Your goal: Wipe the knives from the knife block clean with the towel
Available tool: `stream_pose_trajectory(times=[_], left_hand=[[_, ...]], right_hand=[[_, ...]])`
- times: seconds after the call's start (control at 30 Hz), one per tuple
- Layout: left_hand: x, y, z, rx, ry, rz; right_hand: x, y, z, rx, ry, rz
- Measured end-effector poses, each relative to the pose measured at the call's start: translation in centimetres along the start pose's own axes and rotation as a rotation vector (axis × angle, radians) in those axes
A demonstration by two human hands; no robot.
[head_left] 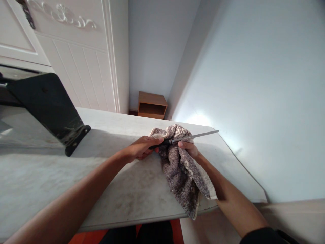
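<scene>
A sharpening steel (pixel 205 134) with a black handle (pixel 162 143) and a long thin grey rod lies across my grip, its tip pointing right over the table. My left hand (pixel 144 146) is closed round the handle, thumb along its top. Against the rod near the guard, my right hand (pixel 189 148) pinches a brown-and-white mottled towel (pixel 175 169). Part of the towel bunches up behind the rod, and the rest hangs down toward the table's near edge. Some fingers of my right hand are hidden by the cloth.
The pale table (pixel 122 193) has a worn, stained top. On the left stands a black metal bracket (pixel 48 101) with a foot on the table. A white cabinet (pixel 76 67) and a small brown wooden box shelf (pixel 152 98) are beyond. A pale wall (pixel 266 84) borders the right side.
</scene>
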State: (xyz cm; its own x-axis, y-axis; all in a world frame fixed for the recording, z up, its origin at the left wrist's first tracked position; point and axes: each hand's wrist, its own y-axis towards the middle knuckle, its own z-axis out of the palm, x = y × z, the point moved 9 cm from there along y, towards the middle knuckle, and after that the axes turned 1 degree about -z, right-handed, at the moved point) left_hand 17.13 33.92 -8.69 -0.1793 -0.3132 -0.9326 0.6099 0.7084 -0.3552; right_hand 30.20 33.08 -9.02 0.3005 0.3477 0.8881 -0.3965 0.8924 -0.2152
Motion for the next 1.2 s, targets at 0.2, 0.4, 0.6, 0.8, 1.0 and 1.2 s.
stream_pose_trajectory(times=[0.2, 0.4, 0.6, 0.8, 1.0, 1.2], left_hand=[[-0.2, 0.1, 0.1, 0.004, 0.026, 0.038], [-0.1, 0.2, -0.4, -0.039, 0.023, 0.044], [-0.1, 0.3, -0.6, -0.064, 0.008, 0.043], [0.1, 0.4, -0.7, -0.078, -0.008, 0.037], [0.0, 0.4, -0.7, -0.079, -0.020, 0.034], [0.1, 0.5, -0.8, -0.087, -0.034, 0.023]], right_hand=[[0.2, -0.2, 0.2, -0.014, -0.045, -0.032], [-0.2, 0.1, -0.2, -0.045, -0.040, 0.042], [-0.4, 0.1, 0.2, 0.005, -0.052, 0.084], [-0.5, 0.3, 0.3, 0.046, -0.043, 0.063], [-0.5, 0.6, -0.1, 0.055, -0.072, 0.050], [-0.2, 0.3, 1.0, 0.103, -0.013, 0.046]])
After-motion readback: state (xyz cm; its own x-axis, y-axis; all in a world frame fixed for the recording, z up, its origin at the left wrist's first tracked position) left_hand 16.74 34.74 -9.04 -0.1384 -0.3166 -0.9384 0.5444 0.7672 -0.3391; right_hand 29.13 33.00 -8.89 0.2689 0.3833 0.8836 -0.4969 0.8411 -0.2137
